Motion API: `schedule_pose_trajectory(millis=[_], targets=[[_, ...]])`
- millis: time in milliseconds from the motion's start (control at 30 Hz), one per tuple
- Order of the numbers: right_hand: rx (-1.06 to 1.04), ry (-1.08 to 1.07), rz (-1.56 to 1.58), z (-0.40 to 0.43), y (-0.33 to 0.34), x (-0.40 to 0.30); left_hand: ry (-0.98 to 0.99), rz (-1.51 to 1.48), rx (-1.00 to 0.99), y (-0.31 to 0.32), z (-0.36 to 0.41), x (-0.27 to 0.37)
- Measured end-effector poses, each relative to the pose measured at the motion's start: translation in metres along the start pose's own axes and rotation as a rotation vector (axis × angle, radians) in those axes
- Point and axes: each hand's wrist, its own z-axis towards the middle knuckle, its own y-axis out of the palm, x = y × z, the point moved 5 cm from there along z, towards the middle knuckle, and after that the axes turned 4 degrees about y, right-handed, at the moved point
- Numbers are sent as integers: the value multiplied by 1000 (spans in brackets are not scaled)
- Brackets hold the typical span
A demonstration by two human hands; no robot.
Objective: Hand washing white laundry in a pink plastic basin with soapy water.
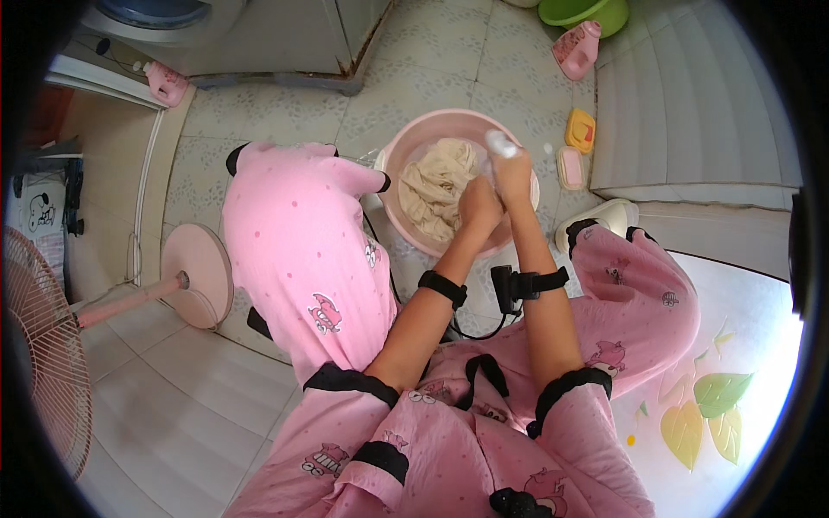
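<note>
A pink plastic basin (387, 191) stands on the floor between my legs, with a bunched cream cloth (440, 188) in water inside it. My left hand (480, 206) is curled into a fist at the cloth's right side; its fingers face away, hiding what may be inside. Close beside it, over the basin's right part, my right hand (511, 173) is closed around a white foamy item (501, 144) that shows past the knuckles. Whether that item is fabric or mostly lather cannot be made out. The two hands nearly touch.
Right of the basin lie a pink soap dish (571, 168), a yellow soap box (580, 131) and a pink detergent bottle (576, 50). A green basin (586, 14) is behind. At left stand a pink fan (197, 275) and another pink bottle (166, 84). A washing machine (272, 45) stands ahead.
</note>
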Motion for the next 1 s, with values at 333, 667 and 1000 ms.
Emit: schedule_pose_trajectory(millis=[333,667,1000], targets=[[-373,221,687,-9,5,6,28,-187,-12,-9,21,-10],[87,-22,366,6,-11,31,343,-186,-280,-2,16,20],[-136,539,792,-1,7,41,111,-213,-447,-6,15,-2]])
